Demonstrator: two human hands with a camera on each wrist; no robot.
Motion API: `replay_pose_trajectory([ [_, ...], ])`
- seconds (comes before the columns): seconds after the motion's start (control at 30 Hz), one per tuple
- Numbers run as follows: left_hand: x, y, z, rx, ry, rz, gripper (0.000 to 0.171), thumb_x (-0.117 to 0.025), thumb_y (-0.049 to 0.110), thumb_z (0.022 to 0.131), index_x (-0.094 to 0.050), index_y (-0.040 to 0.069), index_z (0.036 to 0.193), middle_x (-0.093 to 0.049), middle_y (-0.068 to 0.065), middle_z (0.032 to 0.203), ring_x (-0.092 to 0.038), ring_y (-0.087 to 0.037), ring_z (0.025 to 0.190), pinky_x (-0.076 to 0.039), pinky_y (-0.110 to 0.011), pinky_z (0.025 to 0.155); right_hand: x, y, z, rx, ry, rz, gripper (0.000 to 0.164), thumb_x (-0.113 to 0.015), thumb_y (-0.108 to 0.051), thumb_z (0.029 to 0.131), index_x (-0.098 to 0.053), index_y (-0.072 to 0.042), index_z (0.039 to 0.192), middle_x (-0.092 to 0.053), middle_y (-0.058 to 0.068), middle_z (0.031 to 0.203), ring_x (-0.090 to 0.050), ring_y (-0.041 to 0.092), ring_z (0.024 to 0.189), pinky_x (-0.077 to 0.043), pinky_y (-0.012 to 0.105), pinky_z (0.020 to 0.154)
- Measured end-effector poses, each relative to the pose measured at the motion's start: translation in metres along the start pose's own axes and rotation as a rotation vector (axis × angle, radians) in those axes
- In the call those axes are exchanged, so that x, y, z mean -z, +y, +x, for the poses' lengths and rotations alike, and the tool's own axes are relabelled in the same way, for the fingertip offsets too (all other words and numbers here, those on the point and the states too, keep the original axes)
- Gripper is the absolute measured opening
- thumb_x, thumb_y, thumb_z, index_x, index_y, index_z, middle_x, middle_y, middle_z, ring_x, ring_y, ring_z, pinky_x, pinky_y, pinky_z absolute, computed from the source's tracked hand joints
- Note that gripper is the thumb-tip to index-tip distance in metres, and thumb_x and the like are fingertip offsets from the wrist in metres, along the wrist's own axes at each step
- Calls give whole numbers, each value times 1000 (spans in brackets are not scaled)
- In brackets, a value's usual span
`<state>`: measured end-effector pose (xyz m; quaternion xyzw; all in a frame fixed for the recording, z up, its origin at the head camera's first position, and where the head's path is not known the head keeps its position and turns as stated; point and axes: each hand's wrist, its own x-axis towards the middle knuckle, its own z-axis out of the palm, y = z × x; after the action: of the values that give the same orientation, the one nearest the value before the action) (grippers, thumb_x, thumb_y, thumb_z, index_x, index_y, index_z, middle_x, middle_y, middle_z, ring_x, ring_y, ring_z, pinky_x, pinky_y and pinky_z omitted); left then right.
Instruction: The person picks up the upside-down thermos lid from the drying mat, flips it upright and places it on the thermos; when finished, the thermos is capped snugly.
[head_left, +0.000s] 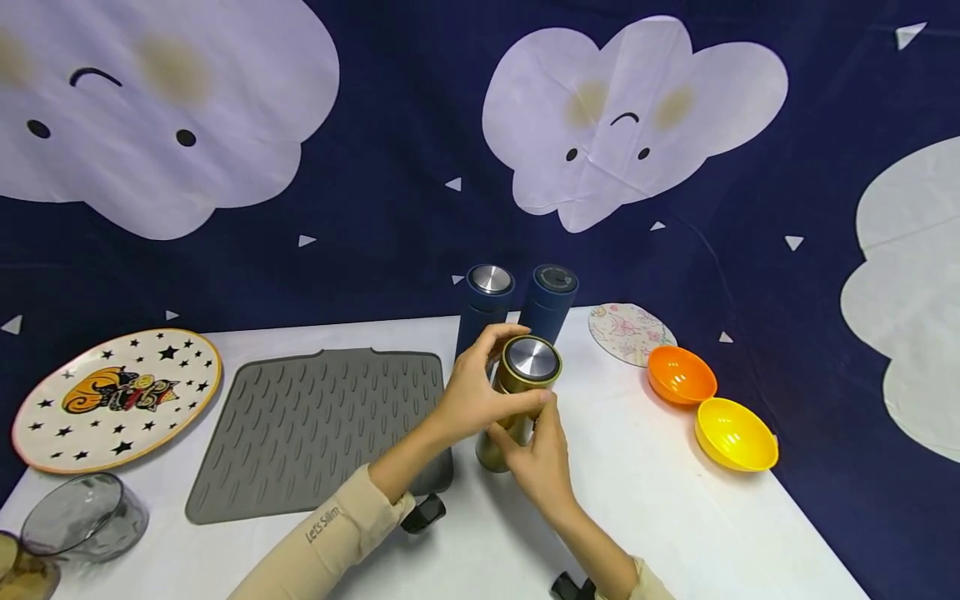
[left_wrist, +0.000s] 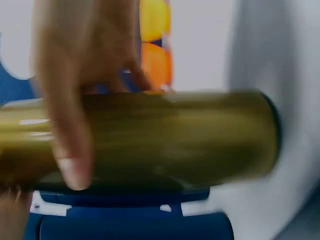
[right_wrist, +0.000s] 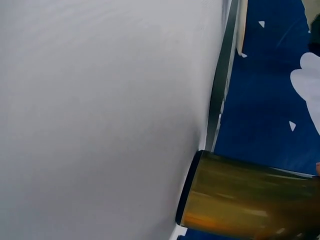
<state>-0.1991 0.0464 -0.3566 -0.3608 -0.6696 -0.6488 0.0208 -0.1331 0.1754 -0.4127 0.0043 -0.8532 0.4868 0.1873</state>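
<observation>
A gold vacuum flask (head_left: 493, 457) with a silver-topped lid stands nearly upright on the white table. My left hand (head_left: 474, 392) grips it near the top, fingers round the far left side and thumb across the front. Lower down, my right hand (head_left: 542, 462) holds the body between thumb and fingers, its fingertips close to the left thumb. The flask (left_wrist: 180, 137) lies sideways across the left wrist view, slightly blurred. Only the flask's lower part (right_wrist: 245, 200) shows in the right wrist view. The lid appears to be on.
Two dark blue flasks (head_left: 547, 307) stand just behind. To the left lie a grey ridged mat (head_left: 322, 425), an oval patterned plate (head_left: 112, 400) and a clear glass bowl (head_left: 86, 517). On the right are an orange bowl (head_left: 681, 375), a yellow bowl (head_left: 737, 435) and a round patterned mat (head_left: 630, 333).
</observation>
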Motion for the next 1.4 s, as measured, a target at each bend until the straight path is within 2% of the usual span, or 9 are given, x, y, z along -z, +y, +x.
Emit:
replay_pose_trajectory([
  [0.13,3,1,1,5,-76,-117,80,-72,11,77,-35,5,148,-43,-16,151,-43,-31,137,-29,-55,115,0,-1,0,0,0,12,57,-83,-19,80,-46,-6,120,-60,11,115,-59,27,113,-47,51,96],
  [0.33,1,3,-1,20,13,45,89,-86,20,75,-37,10,149,-53,-11,141,-50,-24,131,-36,-47,114,1,-1,0,17,5,0,55,-82,-15,80,-46,-4,120,-60,12,110,-60,28,108,-48,53,93],
  [0.5,7,1,-1,-1,-73,-84,83,-74,17,80,-32,4,150,-47,-17,149,-39,-27,143,-19,-56,120,1,0,-1,8,-13,27,59,-83,-21,81,-44,-6,123,-60,11,117,-59,28,118,-47,52,99],
  [0.7,2,1,-1,57,73,107,77,-89,28,71,-50,10,135,-59,-7,129,-53,-19,120,-41,-48,106,0,-1,0,9,1,22,56,-82,-19,81,-46,-5,122,-61,11,112,-60,28,112,-47,52,98],
  [0.9,10,-2,-3,30,-50,-126,61,-64,13,79,-48,-1,136,-51,-19,143,-45,-30,131,-29,-56,113,-1,-2,-1,-7,-17,49,62,-83,-20,81,-44,-6,127,-59,12,120,-58,29,120,-45,53,102],
  [1.0,5,1,-4,23,-1,28,65,-73,27,81,-51,6,139,-47,-11,144,-40,-25,133,-32,-54,110,-1,-3,-1,-7,-14,27,60,-82,-18,81,-45,-5,126,-59,13,119,-57,30,119,-46,54,100],
  [1.1,1,3,-4,53,77,172,80,-89,34,70,-55,14,140,-53,-2,131,-46,-18,123,-38,-48,104,-1,-3,0,9,-8,18,56,-82,-15,80,-46,-5,122,-60,12,113,-59,30,113,-46,54,97],
  [1.3,7,-3,-3,78,-60,-176,88,-69,15,80,-25,10,156,-48,-18,148,-43,-31,138,-21,-58,118,-2,-2,0,15,-9,55,60,-82,-19,81,-44,-5,125,-61,11,117,-58,28,119,-46,53,100],
  [1.4,2,-2,-4,79,15,-48,87,-78,27,79,-31,12,151,-48,-12,147,-42,-25,137,-25,-55,117,-1,-2,0,11,-3,35,59,-82,-16,81,-45,-4,125,-60,13,118,-59,29,116,-47,53,98],
])
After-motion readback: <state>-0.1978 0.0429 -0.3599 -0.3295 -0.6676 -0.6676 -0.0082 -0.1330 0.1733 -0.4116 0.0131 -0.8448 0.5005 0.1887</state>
